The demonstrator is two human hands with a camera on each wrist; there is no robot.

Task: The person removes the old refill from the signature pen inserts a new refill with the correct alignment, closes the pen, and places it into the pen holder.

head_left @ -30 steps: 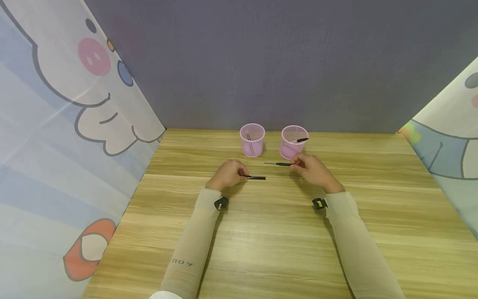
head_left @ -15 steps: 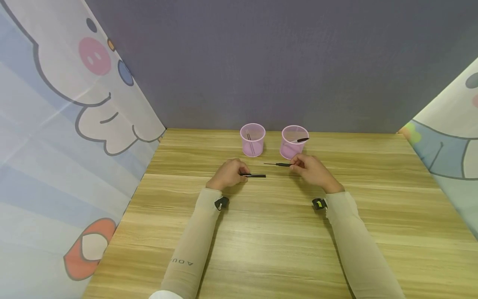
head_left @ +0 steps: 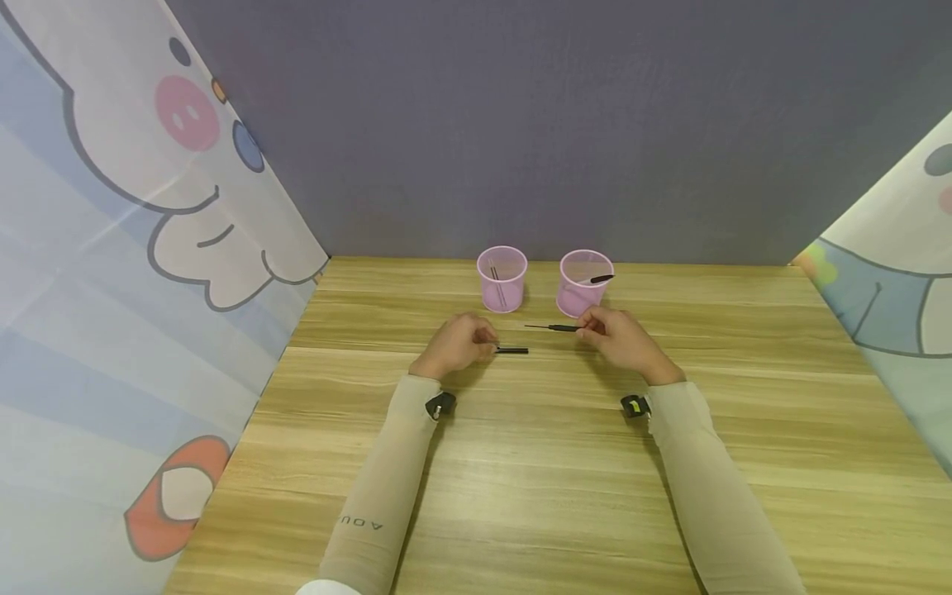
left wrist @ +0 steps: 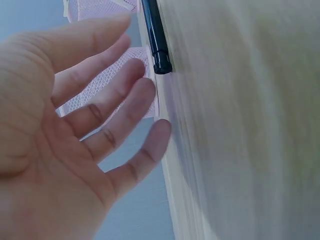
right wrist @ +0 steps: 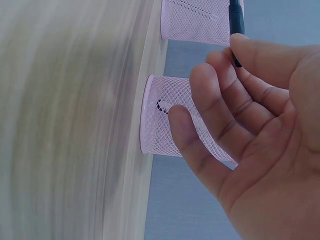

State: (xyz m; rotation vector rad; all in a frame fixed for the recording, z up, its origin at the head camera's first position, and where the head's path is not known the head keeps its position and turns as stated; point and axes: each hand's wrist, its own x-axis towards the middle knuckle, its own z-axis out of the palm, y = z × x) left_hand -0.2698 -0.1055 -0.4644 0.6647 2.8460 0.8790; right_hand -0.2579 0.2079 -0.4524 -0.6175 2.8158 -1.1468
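My left hand [head_left: 459,342] has its fingers spread and loosely bent, gripping nothing. Just beyond its fingertips a slim, glossy black pen-like stick [head_left: 513,350] lies on the table; its stepped end shows in the left wrist view, apart from the thumb. Between thumb and fingertips, my right hand [head_left: 617,337] pinches the end of a thin tool with a black handle [head_left: 564,328] and a narrow shaft pointing left. Its ridged handle [right wrist: 236,20] shows at the top of the right wrist view, with the remaining fingers relaxed. The tool's exact kind is unclear.
Two pink mesh cups stand near the back of the wooden table [head_left: 535,479]. Thin sticks lean in the left cup [head_left: 502,289]. A black-ended item [head_left: 602,278] pokes over the rim of the right cup [head_left: 571,299], close behind my right hand. A grey panel [head_left: 550,132] rises behind.
My left hand was holding the black stick, turned it slightly, and has now let go, its fingers opened. The right hand and its tool stay almost unmoved.
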